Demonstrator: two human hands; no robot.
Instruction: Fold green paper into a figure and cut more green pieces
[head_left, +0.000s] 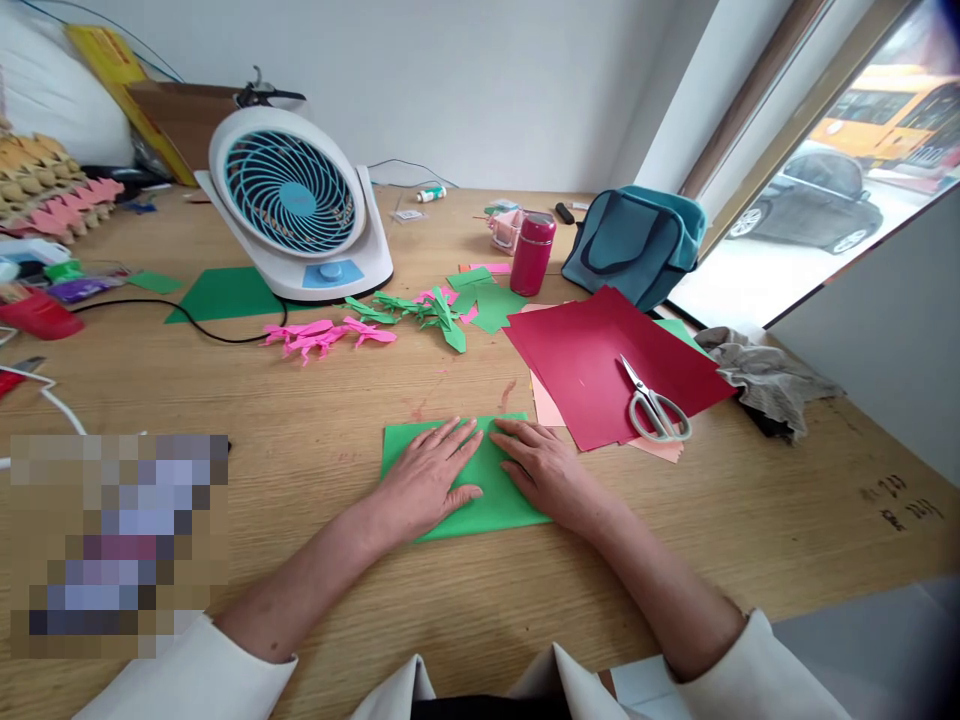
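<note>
Paper, grn, under L hand, R hand; scrawl on tbl illegible.

We rest our left-hand grip and right-hand grip palm-down on a green sheet, which lies on the wooden surface. To our right, scissors lie on red sheets. Farther back, we see pink paper pieces near a white fan, and a red bottle standing upright beside a blue bag.
</note>
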